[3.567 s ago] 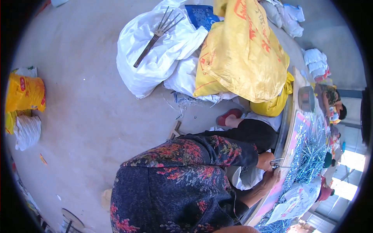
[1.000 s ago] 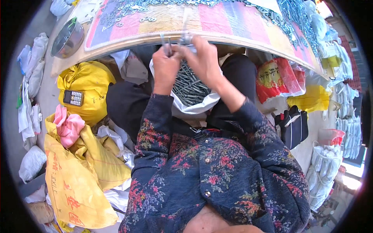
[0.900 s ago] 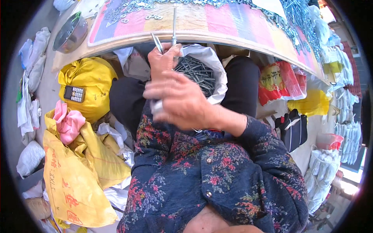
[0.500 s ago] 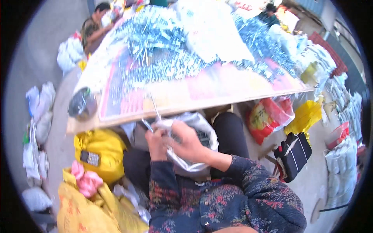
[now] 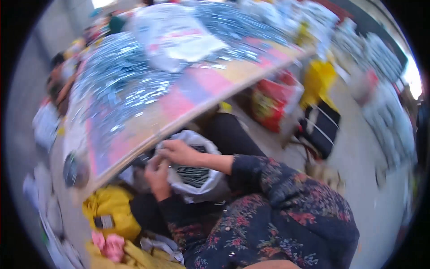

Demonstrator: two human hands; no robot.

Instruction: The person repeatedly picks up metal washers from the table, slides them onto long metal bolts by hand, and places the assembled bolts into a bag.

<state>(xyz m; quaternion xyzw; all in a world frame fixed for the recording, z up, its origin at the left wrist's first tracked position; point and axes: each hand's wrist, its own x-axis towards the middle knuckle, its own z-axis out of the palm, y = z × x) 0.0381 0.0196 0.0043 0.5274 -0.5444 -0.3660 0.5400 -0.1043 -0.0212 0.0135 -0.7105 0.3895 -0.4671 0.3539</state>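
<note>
Fingertips bent in, my left hand [image 5: 157, 177] is closed beside the left rim of a white sack [image 5: 210, 190]. My right hand [image 5: 179, 153] is also closed, just above and touching or nearly touching the left one. Motion blur and the fingers hide what they hold, if anything. Inside the sack, between my legs, lies a heap of thin dark-grey rod-like pieces [image 5: 193, 175]. Beyond my hands, the tilted-looking table [image 5: 197, 105] has a checked pink, yellow and blue top. Shiny silvery-blue strips [image 5: 125, 85] are piled on it, partly under a white bag [image 5: 174, 38].
A yellow bag [image 5: 114, 210] with a small dark device on it stands at my left, near a pink cloth [image 5: 109, 246]. A dark round bundle [image 5: 76, 170] sits at the table's corner. Right: a red bag [image 5: 273, 103], a tied black bundle [image 5: 320, 127], stacked pale sacks [image 5: 387, 116]. Another person [image 5: 58, 83] sits far left.
The view has turned, so the table appears slanted. My hands have shifted off the sack's mouth to its left rim, showing its contents. The thin rod seen in my fingers earlier no longer shows clearly.
</note>
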